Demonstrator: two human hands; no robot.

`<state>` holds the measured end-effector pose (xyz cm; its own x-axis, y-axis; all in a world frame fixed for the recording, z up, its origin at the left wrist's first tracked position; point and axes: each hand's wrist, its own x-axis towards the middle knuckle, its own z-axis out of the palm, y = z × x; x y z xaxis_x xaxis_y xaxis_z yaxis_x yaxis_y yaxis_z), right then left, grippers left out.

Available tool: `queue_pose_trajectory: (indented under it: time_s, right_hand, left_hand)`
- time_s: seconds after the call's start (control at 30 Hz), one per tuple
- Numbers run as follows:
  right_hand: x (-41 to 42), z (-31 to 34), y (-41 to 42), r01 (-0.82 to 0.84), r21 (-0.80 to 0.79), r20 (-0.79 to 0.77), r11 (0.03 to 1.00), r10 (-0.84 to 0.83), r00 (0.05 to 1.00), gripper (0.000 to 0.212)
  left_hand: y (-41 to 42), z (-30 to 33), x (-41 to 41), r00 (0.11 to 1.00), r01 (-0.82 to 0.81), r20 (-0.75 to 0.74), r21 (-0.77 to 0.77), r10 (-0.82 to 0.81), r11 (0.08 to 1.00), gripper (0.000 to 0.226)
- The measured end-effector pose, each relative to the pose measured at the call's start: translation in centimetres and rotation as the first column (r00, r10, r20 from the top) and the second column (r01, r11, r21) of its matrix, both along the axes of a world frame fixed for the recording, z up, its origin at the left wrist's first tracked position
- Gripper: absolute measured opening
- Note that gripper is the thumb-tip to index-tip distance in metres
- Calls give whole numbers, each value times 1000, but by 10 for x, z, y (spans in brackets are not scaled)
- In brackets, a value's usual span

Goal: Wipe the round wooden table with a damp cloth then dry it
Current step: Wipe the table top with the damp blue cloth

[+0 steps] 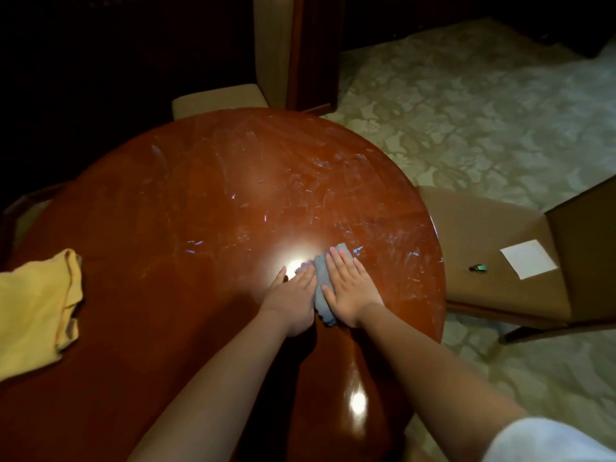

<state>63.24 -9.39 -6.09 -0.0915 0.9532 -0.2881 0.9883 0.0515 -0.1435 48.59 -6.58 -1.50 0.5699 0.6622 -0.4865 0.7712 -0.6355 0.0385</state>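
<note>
Round reddish-brown table (186,201), glossy, smeared with pale streaks on far and right parts, bright lamp glare near centre. Small grey-blue cloth (321,288) bunched right of centre, mostly covered. Both hands flat on it, fingers straight: left hand (295,291) on its left edge, right hand (350,288) on top. Yellow cloth (36,311) lies at left table edge, cut off by frame. Left background too dark to read.

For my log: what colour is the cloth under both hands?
Blue-grey cloth, seen in the head view; the other cloth is yellow.
</note>
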Motion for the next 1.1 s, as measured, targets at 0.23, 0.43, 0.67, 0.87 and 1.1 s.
queue_pose_trajectory:
  time_s: [0.23, 0.43, 0.67, 0.87, 1.1]
  right_hand:
    - [-15, 3, -72, 133, -10, -18, 991, -133, 991, 95]
    - [-26, 8, -119, 221, -36, -46, 975, -222, 974, 81]
    - [-21, 8, -145, 298, -64, -10, 953, -299, 954, 93]
    - [-6, 6, -124, 275, -53, 4, 960, -275, 962, 97]
    - [18, 2, -73, 247, -29, 29, 969, -246, 969, 95]
  left_hand:
    - [-48, 7, -21, 994, 109, -1, -41, -109, 993, 63]
    - [-87, 5, -28, 984, 176, 1, -35, -176, 984, 63]
    - [-104, 5, -12, 966, 253, -56, -31, -254, 967, 65]
    - [-89, 1, -1, 971, 233, -50, -14, -233, 972, 66]
    - [-49, -3, 24, 991, 134, -8, -1, -134, 991, 64]
